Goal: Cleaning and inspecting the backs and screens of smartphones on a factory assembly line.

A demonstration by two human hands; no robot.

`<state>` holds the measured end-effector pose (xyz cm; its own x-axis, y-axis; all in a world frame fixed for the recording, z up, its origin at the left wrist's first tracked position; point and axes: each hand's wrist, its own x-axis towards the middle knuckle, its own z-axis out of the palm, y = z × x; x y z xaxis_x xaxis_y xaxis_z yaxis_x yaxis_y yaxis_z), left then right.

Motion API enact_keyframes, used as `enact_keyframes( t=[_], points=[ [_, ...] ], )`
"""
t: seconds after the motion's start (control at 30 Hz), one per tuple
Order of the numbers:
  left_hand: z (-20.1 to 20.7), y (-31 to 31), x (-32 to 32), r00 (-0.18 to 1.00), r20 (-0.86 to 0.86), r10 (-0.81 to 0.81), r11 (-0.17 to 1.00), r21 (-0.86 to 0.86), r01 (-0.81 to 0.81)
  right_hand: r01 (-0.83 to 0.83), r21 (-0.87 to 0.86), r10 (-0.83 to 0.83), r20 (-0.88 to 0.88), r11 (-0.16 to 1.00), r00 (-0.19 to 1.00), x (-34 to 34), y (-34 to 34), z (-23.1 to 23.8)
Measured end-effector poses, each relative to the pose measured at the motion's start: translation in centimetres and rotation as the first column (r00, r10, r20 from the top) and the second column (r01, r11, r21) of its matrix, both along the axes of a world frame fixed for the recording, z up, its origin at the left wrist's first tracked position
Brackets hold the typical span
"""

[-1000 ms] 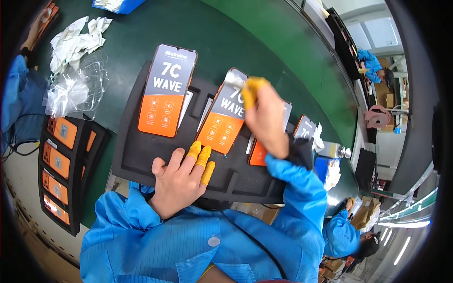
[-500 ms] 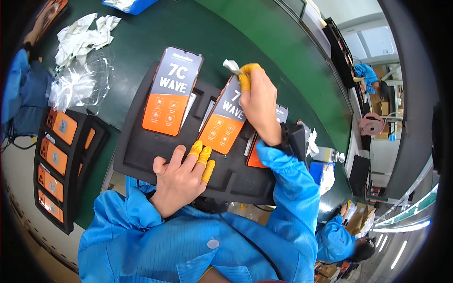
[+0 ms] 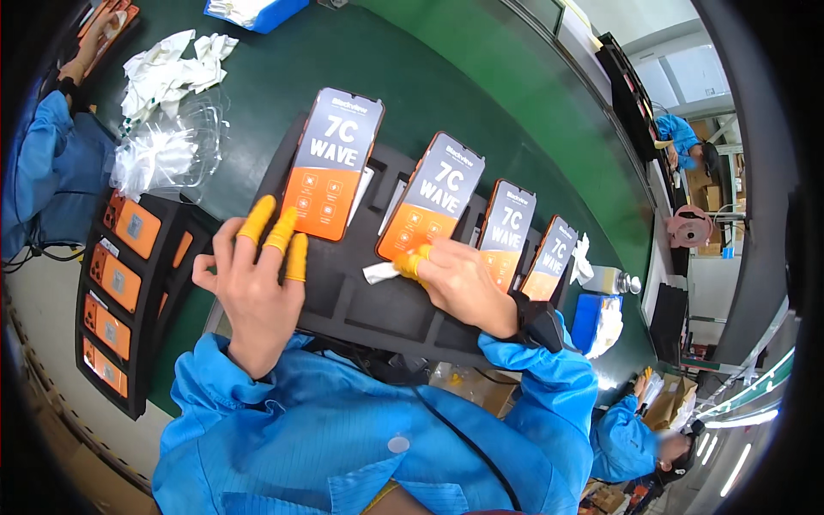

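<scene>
Several smartphones with grey-and-orange front films stand in a row on a black tray (image 3: 322, 287). The fingers of my left hand (image 3: 257, 287) are spread, three of them in yellow finger cots, with tips at the lower left edge of the leftmost smartphone (image 3: 336, 154). Pinched in my right hand (image 3: 468, 283), also wearing yellow finger cots, is a small white wipe (image 3: 380, 272). That hand is at the bottom end of the second smartphone (image 3: 442, 184) and covers its lower right corner. Farther right are the third smartphone (image 3: 508, 223) and the rightmost smartphone (image 3: 549, 257).
At the left, black trays (image 3: 152, 326) hold orange-backed phones. Crumpled white wipes (image 3: 172, 77) and clear plastic film (image 3: 159, 159) lie on the green table (image 3: 257, 64). A blue box (image 3: 592, 313) and a metal-capped bottle (image 3: 611, 281) stand right. A co-worker's arm (image 3: 47, 129) is far left.
My right hand has moved with the wipe from the second smartphone's top to its bottom end. My left hand has shifted left and up to the leftmost smartphone. The view has shifted slightly.
</scene>
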<state>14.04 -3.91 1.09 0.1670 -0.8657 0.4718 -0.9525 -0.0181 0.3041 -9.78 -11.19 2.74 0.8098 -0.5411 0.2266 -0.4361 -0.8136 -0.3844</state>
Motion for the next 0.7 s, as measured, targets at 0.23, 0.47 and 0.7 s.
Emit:
enact_keyframes(
  t=[0.23, 0.47, 0.7],
  points=[
    [-0.8, 1.2, -0.1, 0.999, -0.04, -0.006, 0.998, 0.062, 0.008, 0.024, 0.092, -0.007, -0.177, 0.995, 0.984, -1.0, 0.9, 1.9],
    [-0.7, 1.3, -0.7, 0.997, -0.037, -0.068, 0.992, 0.108, 0.072, 0.328, -0.038, -0.31, 0.244, 0.944, 0.919, 7.9, -9.7, 4.3],
    [-2.0, 1.2, -0.6, 0.995, 0.008, -0.102, 0.994, 0.048, 0.101, 0.31, -0.131, -0.301, 0.087, 0.942, 0.95, 11.4, -7.3, -1.6]
  ],
)
